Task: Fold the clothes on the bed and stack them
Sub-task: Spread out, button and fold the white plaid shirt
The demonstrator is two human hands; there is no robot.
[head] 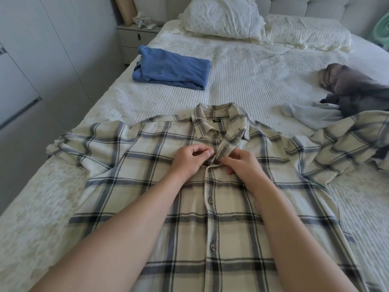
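- The bed (242,81), covered in a white ribbed spread, carries everything.
- A cream plaid shirt (147,203) with dark checks lies flat, front up, across the near part of the bed, collar pointing toward the headboard, sleeves spread to both sides, lower buttons done up.
- Two pillows (223,15) lie beyond the shirt at the head of the bed.
- A folded blue garment (172,69) sits beyond the shirt, to its far left, well apart from it.
- A crumpled dark garment (353,87) lies beyond the shirt's right sleeve, with a pale blue cloth (311,114) just beside it, touching the sleeve.
- A nightstand (134,41) stands beyond the shirt, off the bed's left edge.
- The left hand (189,161) pinches the shirt's placket just below the collar, fingers curled.
- The right hand (242,167) grips the opposite edge of the placket, thumb and fingers curled round the fabric.
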